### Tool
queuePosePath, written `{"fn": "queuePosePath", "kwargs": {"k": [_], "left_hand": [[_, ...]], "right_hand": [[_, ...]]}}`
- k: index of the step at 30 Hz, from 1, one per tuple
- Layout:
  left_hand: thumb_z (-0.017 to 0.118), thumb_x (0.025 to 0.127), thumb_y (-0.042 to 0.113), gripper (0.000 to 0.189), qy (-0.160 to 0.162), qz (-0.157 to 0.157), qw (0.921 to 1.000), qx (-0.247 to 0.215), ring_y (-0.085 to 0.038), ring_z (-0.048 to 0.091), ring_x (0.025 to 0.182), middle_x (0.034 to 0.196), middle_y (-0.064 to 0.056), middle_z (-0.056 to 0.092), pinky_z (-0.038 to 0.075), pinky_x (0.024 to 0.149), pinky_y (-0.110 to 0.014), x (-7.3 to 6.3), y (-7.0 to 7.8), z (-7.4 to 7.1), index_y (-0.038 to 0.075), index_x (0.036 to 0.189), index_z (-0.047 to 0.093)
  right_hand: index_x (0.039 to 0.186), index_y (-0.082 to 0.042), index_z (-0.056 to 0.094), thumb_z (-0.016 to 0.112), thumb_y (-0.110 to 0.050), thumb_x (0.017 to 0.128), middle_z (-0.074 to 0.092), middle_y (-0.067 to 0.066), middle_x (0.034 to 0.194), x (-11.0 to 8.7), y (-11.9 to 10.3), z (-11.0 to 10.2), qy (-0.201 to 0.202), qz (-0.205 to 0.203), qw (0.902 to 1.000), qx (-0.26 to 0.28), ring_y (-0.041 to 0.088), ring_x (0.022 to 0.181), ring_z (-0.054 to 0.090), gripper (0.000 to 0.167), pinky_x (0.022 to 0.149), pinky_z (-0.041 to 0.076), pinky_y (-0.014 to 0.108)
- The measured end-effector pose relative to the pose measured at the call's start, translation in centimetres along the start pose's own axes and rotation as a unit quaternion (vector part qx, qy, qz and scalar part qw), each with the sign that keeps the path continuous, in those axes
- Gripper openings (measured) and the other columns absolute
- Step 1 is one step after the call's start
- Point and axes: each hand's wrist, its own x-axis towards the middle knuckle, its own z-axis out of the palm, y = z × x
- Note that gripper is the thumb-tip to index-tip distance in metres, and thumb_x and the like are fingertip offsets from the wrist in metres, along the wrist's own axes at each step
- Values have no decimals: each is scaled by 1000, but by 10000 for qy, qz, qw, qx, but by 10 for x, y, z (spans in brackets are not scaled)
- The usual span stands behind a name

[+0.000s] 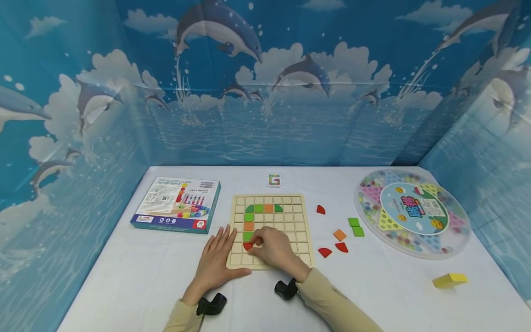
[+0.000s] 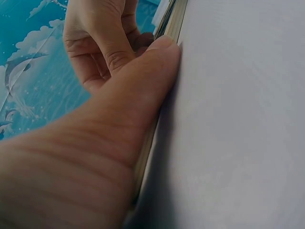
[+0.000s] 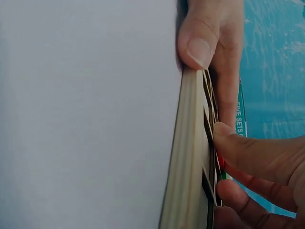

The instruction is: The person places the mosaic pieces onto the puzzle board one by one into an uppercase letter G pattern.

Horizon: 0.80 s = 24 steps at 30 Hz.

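While only the head view shows the card, left hand, fingers straight, touches the board; right hand masks part, its hold on red piece indeterminable.

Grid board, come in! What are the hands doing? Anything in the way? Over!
Left hand at near-left corner of grid board. Right hand pinches red piece there. Nothing seen blocking; loose pieces lie right.

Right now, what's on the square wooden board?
Green square tiles, orange square tiles, two green quarter-circles, and a red rounded tile touched by the right hand. Cells directly beneath that hand can't be seen.
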Motion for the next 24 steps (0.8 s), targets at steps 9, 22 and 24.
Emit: {"fn": "queuePosePath", "kwargs": {"k": [9,22,24], "left_hand": [[69,70,66,109,-48,-26,10000,-8,-30,8,143,156,-11,18,7,111,-49,1,1,0,9,151,25],[69,70,66,108,-62,-6,9999,-125,-31,8,143,156,-12,18,6,111,-50,0,0,-2,8,151,25],[69,70,66,108,-58,-12,9999,-108,-31,9,142,156,-12,18,7,111,-50,1,0,-2,8,151,25]], "right_hand": [[79,-16,68,81,-26,75,48,-13,63,-9,2,-15,73,50,9997,233,4,54,43,17,49,37,22],[86,-12,75,76,-23,81,61,-7,66,-49,93,-113,716,1281,9886,-325,12,53,48,12,44,38,28],[90,-9,74,75,-22,82,60,-3,69,-56,110,-130,687,1500,9847,-555,14,55,48,16,44,38,29]]}}
